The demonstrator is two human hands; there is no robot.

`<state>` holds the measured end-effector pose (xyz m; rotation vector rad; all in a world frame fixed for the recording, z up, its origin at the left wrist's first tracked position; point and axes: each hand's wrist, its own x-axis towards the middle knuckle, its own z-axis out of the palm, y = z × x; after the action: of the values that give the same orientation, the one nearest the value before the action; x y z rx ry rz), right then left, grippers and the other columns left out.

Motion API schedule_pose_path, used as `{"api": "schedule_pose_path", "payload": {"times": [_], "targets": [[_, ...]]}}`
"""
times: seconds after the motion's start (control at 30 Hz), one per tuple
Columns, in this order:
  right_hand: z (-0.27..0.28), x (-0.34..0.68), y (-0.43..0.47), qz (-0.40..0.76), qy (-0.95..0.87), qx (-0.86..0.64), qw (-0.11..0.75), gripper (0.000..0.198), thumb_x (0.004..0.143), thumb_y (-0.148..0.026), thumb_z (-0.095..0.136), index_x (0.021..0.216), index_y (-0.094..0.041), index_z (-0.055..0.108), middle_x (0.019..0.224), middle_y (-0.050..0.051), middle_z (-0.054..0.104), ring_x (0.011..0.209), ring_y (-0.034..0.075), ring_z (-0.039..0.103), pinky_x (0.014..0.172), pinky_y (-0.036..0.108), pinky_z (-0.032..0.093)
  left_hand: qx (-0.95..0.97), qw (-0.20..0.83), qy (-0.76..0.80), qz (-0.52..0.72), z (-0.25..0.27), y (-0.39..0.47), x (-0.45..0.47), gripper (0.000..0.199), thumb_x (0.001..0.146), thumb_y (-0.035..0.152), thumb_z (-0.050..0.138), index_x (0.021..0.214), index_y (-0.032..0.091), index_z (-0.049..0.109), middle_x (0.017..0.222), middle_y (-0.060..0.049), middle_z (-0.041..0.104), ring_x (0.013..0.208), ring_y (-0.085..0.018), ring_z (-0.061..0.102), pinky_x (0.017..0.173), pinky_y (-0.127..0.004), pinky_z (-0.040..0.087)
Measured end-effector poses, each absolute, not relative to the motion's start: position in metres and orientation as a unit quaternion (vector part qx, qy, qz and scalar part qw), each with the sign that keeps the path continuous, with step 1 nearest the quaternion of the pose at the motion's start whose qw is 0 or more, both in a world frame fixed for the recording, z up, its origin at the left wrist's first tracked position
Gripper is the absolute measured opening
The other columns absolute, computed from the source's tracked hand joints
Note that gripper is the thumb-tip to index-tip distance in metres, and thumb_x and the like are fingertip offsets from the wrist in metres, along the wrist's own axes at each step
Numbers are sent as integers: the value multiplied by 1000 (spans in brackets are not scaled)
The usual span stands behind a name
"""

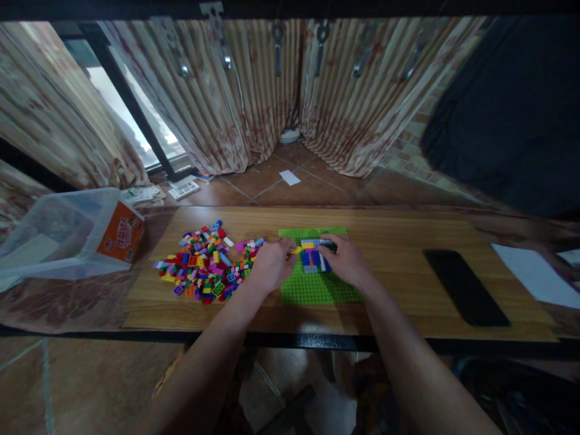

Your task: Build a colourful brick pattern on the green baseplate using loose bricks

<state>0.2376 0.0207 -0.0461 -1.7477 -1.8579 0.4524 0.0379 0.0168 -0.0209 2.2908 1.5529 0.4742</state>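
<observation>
At the far left we saw a clear plastic bin (pixel 67 232) lying with an orange label (pixel 121 237) on the end nearest the bricks. Just beyond it, by the window, we made out a white book (pixel 183 188). Next came a wooden board (pixel 147 305), and on its left part we had a loose pile of bricks (pixel 203 266) in red, yellow, purple, orange, blue and green, some tipped on their sides.

Our left hand (pixel 272 263) was just beside the pile's right edge, its thumb and fingers pinched on a small yellow brick (pixel 296 250) above the left part of a green baseplate (pixel 319 294). On that baseplate, right of the yellow brick, we had a low brick build (pixel 312 258), mostly blue, with yellow and pale rows toward its far side. Our right hand (pixel 343 258) touched the build from the right, fingers bent over it; we could not tell whether they gripped it.

Farther right, well apart from the baseplate, we saw a flat black slab (pixel 466 288) lying aslant on the board, and past it a white sheet (pixel 537 275).
</observation>
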Motion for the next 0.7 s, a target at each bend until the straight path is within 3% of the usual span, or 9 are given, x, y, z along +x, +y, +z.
{"api": "schedule_pose_path", "payload": {"times": [0.23, 0.5, 0.7], "targets": [[-46, 238, 21, 166, -695, -646, 269, 27, 85, -29, 59, 108, -19, 70, 109, 12, 69, 102, 26, 63, 96, 43, 47, 777, 172, 583, 167, -23, 8, 57, 27, 87, 22, 55, 112, 17, 63, 92, -6, 72, 75, -18, 67, 71, -26, 51], [-45, 238, 19, 162, -701, -642, 264, 29, 86, -29, 58, 110, -18, 69, 111, 13, 68, 104, 26, 62, 97, 44, 45, 758, 222, 590, 167, -25, 8, 64, 30, 86, 22, 59, 115, 13, 62, 81, -5, 72, 73, -19, 68, 71, -28, 51], [-43, 237, 19, 156, -700, -648, 257, 30, 86, -30, 58, 111, -15, 69, 111, 14, 68, 104, 27, 62, 97, 42, 45, 757, 243, 580, 177, -28, 10, 64, 38, 84, 21, 63, 120, 12, 58, 84, -4, 72, 76, -18, 68, 71, -27, 51]]}}
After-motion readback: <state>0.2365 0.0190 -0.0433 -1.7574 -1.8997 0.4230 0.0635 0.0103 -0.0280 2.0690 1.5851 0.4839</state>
